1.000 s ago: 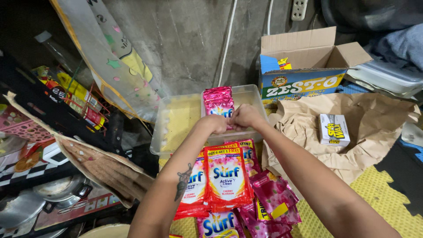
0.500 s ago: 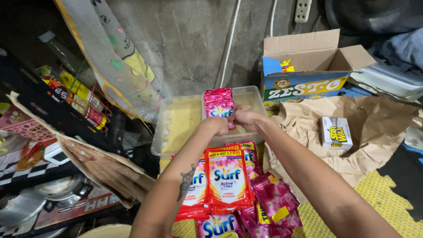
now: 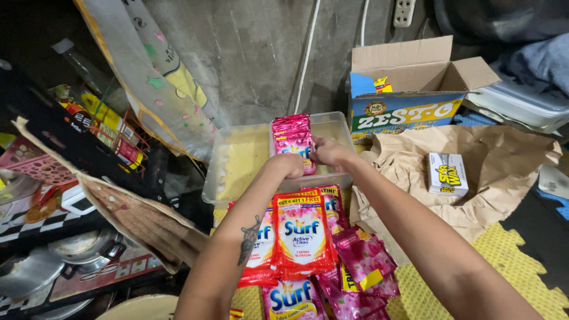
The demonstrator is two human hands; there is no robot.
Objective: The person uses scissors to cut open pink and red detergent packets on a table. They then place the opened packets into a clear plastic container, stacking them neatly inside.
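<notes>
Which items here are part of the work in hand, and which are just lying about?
In hand:
left hand and right hand on the pink sachet stack
clear plastic tub
red detergent sachets

Lying about:
open cardboard box
small white box on crumpled brown paper
metal pot

Both hands meet at the near wall of a clear plastic tub (image 3: 237, 172); the left hand (image 3: 288, 166) and right hand (image 3: 329, 153) grip a stack of pink sachets (image 3: 292, 139) standing upright inside it; below the forearms lie red detergent packets (image 3: 302, 234) and loose pink sachets (image 3: 364, 261); to the right, crumpled brown paper (image 3: 504, 172) carries a small white box (image 3: 447, 173); an open cardboard carton (image 3: 409, 83) stands behind.
</notes>
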